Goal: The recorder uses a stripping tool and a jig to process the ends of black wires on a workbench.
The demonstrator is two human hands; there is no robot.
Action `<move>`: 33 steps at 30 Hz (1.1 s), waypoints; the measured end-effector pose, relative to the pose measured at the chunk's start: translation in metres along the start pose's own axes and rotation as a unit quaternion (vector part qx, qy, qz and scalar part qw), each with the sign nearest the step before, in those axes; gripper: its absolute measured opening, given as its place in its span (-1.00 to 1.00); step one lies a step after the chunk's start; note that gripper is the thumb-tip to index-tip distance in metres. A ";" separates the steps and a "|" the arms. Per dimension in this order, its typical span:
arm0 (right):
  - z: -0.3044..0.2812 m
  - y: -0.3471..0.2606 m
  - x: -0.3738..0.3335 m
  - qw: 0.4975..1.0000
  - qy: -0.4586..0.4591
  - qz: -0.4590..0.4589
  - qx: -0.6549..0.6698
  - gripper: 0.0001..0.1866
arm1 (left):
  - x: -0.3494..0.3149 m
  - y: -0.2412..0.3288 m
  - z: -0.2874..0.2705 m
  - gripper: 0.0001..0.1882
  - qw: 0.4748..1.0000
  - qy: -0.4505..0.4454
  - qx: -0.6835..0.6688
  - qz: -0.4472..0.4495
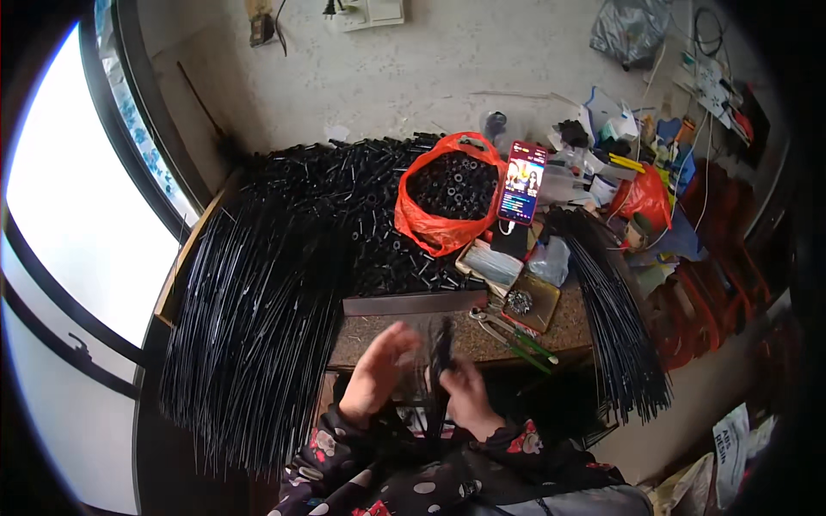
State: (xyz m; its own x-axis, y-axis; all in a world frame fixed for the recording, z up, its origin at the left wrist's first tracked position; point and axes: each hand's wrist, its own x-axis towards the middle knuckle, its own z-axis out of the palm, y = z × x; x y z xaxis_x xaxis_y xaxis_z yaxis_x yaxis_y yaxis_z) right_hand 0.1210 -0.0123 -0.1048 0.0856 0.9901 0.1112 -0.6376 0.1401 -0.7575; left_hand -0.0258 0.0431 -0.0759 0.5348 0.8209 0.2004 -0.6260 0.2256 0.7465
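Note:
My right hand (469, 396) is closed around a dark, slim black piece (441, 346) that stands upright in front of my body; motion blurs it, so its exact kind cannot be made out. Beside it on the left, my left hand (379, 370) is raised with its fingers loosely apart and smeared by movement, and nothing shows in it. Both hands are just off the front edge of the speckled tabletop (396, 335). A brown strip (415, 304) lies behind them, along the front of a heap of short black tubular parts (379, 215).
Long thin black rods (249, 335) overhang the table at left; another bundle (615, 318) does so at right. A red plastic bag (422, 225) holds black parts beside a lit phone (522, 182). Green-handled pliers (516, 340) lie near a tray of small metal pieces (520, 301).

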 end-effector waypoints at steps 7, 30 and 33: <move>0.012 -0.003 -0.008 0.921 0.072 -0.168 -0.344 -0.83 | 0.003 0.008 0.019 -0.53 0.935 0.006 0.354 0.034; -0.009 -0.001 0.015 0.946 -0.011 0.008 -0.323 -0.67 | -0.006 -0.009 -0.006 -0.46 0.843 -0.049 0.533 0.047; 0.013 -0.013 0.014 0.869 0.031 -0.176 -0.461 -0.72 | -0.011 -0.014 -0.001 -0.56 0.897 0.041 0.439 0.038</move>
State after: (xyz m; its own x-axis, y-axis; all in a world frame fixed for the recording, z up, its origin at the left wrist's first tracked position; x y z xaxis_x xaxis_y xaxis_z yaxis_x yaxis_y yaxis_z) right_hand 0.1208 -0.0003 -0.0851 0.2098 0.8798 0.4265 0.3185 0.3510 -0.8806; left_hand -0.0240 0.0315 -0.0892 0.4442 0.8599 0.2514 0.0491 -0.3035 0.9516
